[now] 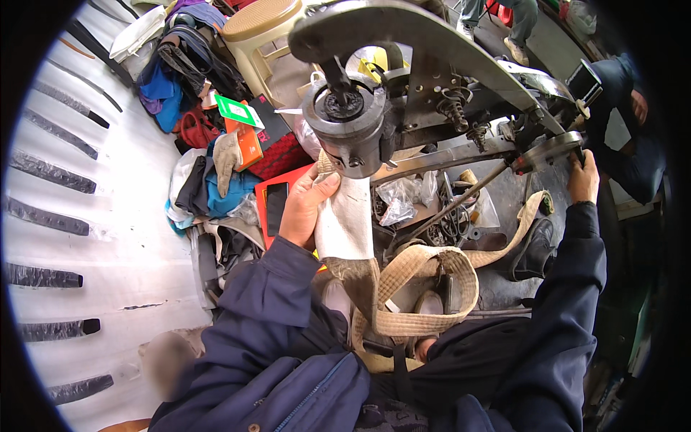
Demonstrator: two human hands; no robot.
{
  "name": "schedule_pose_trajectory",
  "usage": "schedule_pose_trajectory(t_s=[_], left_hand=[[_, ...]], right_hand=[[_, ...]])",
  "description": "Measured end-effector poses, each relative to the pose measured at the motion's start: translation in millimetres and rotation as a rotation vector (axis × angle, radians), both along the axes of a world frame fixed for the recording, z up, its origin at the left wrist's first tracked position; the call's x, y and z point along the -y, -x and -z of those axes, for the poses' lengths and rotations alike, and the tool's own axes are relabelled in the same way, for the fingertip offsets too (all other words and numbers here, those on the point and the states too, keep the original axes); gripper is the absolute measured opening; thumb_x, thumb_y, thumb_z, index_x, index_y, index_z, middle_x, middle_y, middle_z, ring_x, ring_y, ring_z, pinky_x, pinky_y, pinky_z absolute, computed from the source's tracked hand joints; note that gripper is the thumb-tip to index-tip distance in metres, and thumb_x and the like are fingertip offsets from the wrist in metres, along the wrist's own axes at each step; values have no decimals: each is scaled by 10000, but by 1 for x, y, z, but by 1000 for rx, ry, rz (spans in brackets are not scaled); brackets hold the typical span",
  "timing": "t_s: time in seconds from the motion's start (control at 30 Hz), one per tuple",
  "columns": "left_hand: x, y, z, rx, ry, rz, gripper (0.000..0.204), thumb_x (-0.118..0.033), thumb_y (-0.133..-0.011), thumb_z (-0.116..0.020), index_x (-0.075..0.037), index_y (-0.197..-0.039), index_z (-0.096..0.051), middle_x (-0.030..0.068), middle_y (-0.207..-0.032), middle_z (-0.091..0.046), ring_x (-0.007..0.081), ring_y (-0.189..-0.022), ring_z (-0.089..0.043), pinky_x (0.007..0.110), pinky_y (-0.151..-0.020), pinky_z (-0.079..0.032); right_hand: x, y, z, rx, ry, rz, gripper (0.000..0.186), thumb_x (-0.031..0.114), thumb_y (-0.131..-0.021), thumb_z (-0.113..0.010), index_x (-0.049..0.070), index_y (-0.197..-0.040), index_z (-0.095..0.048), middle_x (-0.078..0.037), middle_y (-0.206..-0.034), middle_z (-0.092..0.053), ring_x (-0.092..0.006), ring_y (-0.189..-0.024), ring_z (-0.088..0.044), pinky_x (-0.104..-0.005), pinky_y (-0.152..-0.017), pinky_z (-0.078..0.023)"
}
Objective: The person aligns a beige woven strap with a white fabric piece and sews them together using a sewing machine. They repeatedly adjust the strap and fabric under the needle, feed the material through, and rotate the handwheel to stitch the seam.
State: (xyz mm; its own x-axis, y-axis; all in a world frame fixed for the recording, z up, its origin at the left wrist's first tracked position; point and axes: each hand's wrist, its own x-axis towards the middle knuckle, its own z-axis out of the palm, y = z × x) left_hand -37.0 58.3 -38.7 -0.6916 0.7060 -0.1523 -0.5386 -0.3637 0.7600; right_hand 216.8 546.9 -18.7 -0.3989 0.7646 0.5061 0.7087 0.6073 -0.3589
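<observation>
My left hand (306, 205) grips a white fabric piece (345, 223), fingers closed at its upper left, just under the round metal head (342, 133) of a hand-worked machine. The fabric hangs down from there, with a darker lower part, beside a beige quilted strap (461, 281) that loops below the machine. At the right, my right hand (584, 176) is closed round a handle on the machine's wheel (543, 151); the fingertips are partly hidden. Whether anything inside the head touches the fabric is hidden.
Clothes and bags (176, 68) are piled upper left beside a beige plastic stool (260, 21). Dark strips (54, 169) lie on a white surface at left. Black shoes (529, 255), plastic bags (403, 198) and small parts lie beneath the machine. Another person (622, 144) is at far right, someone's legs at top.
</observation>
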Motion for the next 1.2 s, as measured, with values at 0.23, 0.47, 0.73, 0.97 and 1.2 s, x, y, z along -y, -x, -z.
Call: schedule_pose_trajectory(t_s=[0.23, 0.47, 0.73, 0.97, 1.2], left_hand=[[1, 3, 5, 13, -55, 32, 359, -58, -990, -605, -19, -1345, -562, 64, -1172, -699, 157, -992, -694, 302, -898, -554], [1, 2, 1, -11, -31, 5, 352, -57, -991, -604, -10, -1338, -564, 66, -1180, -695, 147, -984, -690, 293, -883, -551], [-3, 1, 2, -11, -20, -45, 345, -44, -988, -603, -14, -1332, -578, 67, -1177, -701, 147, -998, -689, 290, -897, -543], [-1, 6, 1, -40, 7, 0, 341, -46, -988, -605, -17, -1327, -582, 64, -1168, -704, 147, -978, -692, 287, -882, -549], [-2, 2, 0, -5, -16, -35, 343, -41, -986, -608, -10, -1326, -579, 74, -1153, -708, 154, -958, -701, 304, -869, -564]], right_hand=[[-42, -15, 55, 108, 190, 59, 335, 373, -948, -619, 112, -1157, -593, -285, -1083, -667, -498, -1087, -595, -533, -875, -483], [72, 13, 64, 61, 1032, -307, 327, 243, -1010, -589, -24, -1198, -582, -62, -647, -538, -179, -471, -583, -318, -420, -457], [72, 13, -37, -158, 377, -256, 205, 221, -993, -633, 18, -1015, -622, -22, -656, -528, -99, -518, -498, -305, -476, -405], [11, 4, -23, 29, 145, -5, 316, 327, -990, -597, 15, -1046, -594, -269, -997, -671, -493, -965, -602, -517, -791, -471], [22, 0, -23, -68, 297, -178, 249, 278, -981, -616, 33, -1021, -603, -189, -788, -648, -317, -668, -643, -417, -642, -479]])
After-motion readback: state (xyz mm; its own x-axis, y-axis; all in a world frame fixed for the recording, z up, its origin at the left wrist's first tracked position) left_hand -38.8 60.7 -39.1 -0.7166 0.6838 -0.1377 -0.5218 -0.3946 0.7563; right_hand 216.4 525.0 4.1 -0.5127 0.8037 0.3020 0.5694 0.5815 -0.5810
